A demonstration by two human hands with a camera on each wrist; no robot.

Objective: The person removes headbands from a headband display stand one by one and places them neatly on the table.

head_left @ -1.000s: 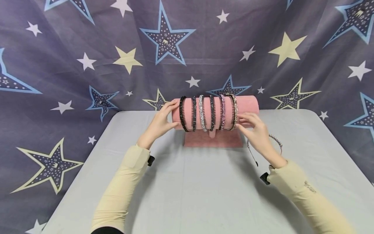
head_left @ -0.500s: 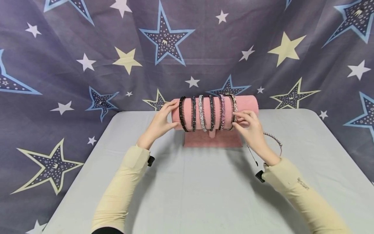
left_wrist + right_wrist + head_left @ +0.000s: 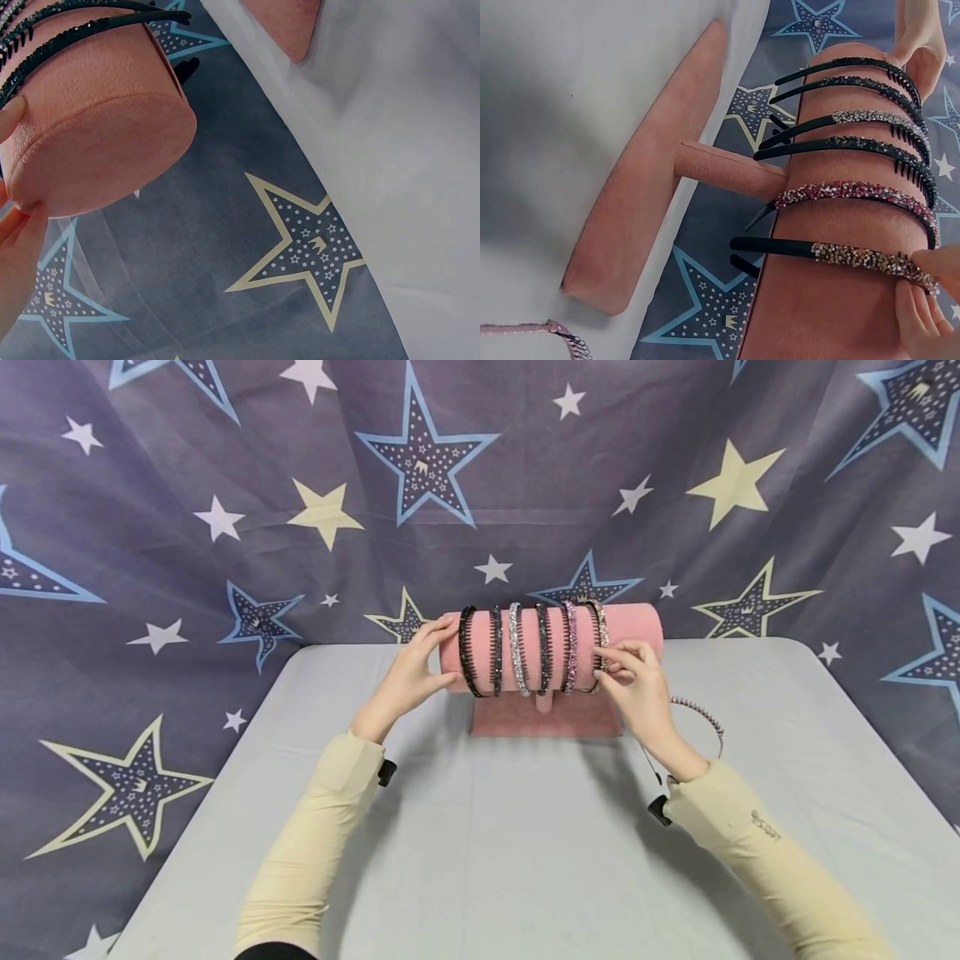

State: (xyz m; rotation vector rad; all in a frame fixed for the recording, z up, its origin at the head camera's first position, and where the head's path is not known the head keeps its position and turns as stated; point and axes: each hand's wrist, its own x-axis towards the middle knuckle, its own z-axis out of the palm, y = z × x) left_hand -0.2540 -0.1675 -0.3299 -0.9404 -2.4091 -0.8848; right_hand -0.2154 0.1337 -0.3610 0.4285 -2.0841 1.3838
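A pink headband stand (image 3: 633,620) carries several glittery headbands around its padded roll, in black, silver, pink and gold. My left hand (image 3: 408,678) holds the roll's left end, thumb at the front and fingers over the upper side; in the left wrist view its fingers (image 3: 28,240) lie at the round end face. At the other side, my right hand (image 3: 639,692) pinches the gold headband (image 3: 862,259), the rightmost one, between thumb and fingertips. The neighbouring pink headband (image 3: 847,189) sits a small gap away from it on the roll.
Another headband (image 3: 705,714) with a twisted band lies on the table right of the stand, partly behind my right wrist. A pale cloth covers the table (image 3: 525,843). Behind it hangs a dark curtain (image 3: 525,452) printed with stars.
My right hand has moved left along the roll and closed its fingertips on the gold headband. My left hand has stayed at the roll's left end.
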